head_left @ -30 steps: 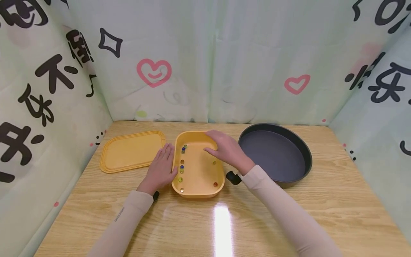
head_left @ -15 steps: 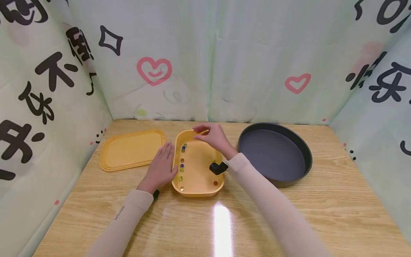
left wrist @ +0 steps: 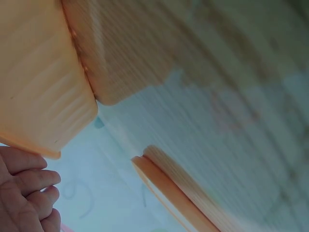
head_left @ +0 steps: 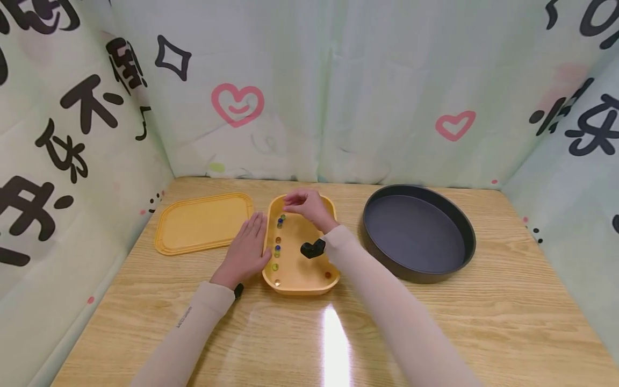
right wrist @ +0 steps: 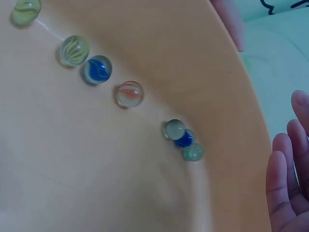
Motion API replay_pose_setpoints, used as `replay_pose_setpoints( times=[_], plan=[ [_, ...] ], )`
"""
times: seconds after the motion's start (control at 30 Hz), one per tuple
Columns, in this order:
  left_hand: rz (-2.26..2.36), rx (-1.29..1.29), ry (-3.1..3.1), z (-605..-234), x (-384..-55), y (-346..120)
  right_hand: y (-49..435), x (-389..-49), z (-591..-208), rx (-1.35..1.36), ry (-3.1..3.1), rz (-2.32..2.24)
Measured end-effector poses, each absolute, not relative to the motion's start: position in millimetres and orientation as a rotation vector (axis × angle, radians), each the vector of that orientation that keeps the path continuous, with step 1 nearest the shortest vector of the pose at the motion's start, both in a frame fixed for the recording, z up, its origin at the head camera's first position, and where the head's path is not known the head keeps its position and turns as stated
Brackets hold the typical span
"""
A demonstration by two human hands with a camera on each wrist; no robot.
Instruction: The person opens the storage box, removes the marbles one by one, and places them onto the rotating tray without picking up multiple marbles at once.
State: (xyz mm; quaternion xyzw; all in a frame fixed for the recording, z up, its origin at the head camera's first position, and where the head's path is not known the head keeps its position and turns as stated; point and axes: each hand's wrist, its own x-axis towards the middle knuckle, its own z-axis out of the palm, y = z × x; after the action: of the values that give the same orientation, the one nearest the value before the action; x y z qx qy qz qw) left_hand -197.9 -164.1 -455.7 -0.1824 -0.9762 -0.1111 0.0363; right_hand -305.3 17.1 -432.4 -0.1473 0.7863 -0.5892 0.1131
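Note:
An orange-yellow plastic box [head_left: 302,274] sits mid-table with several glass marbles along its left wall. Among them, the right wrist view shows a blue-swirled marble [right wrist: 98,70] and an orange-streaked marble [right wrist: 129,94]. A brownish-orange marble [head_left: 328,275] lies near the box's front right corner. My left hand [head_left: 245,250] rests along the outside of the left wall, fingers straight. Over the far left part of the box hovers my right hand [head_left: 309,208], its fingers loosely bent and no marble showing between them. My right wrist and its camera cover part of the box floor.
A flat orange-yellow lid [head_left: 203,223] lies on the table left of the box. To the right stands a round dark grey pan [head_left: 418,231] with a raised wall. A printed curtain [head_left: 377,97] borders the wooden table [head_left: 261,344] at the back and sides.
My right hand has moved left from the box's right rim to its far left part. My left hand stays against the wall, and the head view has shifted slightly.

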Motion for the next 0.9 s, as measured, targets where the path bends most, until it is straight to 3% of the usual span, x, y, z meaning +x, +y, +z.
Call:
replay_pose_setpoints(
  times=[0.9],
  plan=[
    [-0.318, -0.548, -3.003, -455.5, -198.7, -163.6, 0.1, -313.4, -463.0, -0.341, 2.378, -1.425]
  ],
)
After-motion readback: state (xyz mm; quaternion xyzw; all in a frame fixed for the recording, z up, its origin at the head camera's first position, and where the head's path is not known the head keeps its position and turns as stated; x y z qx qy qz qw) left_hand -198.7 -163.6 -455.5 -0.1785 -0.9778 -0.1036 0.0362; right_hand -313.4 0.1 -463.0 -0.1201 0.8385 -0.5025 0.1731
